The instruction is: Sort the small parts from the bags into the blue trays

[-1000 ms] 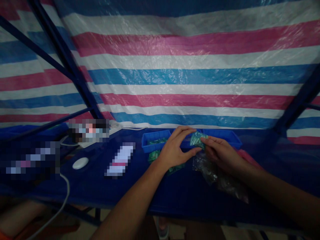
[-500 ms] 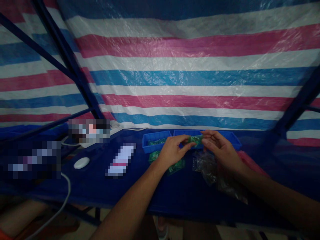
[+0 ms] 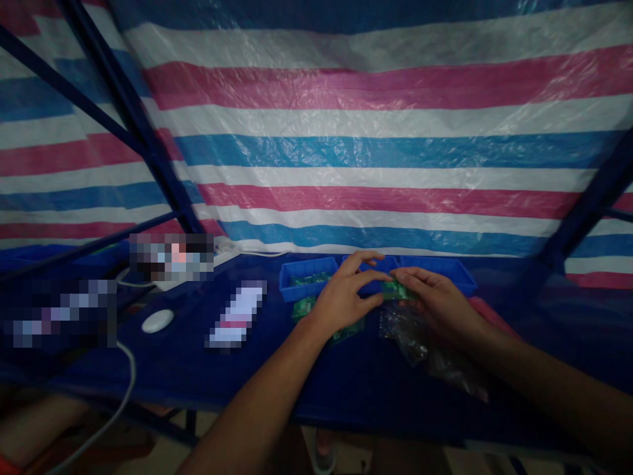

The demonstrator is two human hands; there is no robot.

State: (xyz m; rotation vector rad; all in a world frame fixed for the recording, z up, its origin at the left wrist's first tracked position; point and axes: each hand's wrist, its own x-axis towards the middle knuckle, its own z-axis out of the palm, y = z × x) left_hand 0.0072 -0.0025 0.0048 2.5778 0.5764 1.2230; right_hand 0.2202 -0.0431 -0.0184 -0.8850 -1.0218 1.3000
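My right hand [image 3: 442, 300] pinches a small green plastic packet [image 3: 394, 290] between thumb and fingers, above the blue table. Just to its left, my left hand [image 3: 341, 297] has its fingers spread, the thumb tip close to the packet; whether it touches I cannot tell. Clear plastic bags [image 3: 413, 336] lie below the right hand. More green packets [image 3: 303, 307] rest on the table by the left wrist, partly hidden by it. Behind the hands stand a blue bin [image 3: 291, 290] with green packets inside and further blue bins [image 3: 457, 274].
A phone [image 3: 240, 313] with a lit, blurred-out screen and a white oval object [image 3: 157, 321] lie to the left. A white cable [image 3: 129, 382] hangs over the table's edge. Pink plastic [image 3: 494, 316] lies under the right forearm. A striped tarp [image 3: 386, 152] closes the back; another person's arm [image 3: 39, 425] shows lower left.
My left hand has let go of the green packet and spread its fingers. The packet, now in my right hand only, has come slightly lower.
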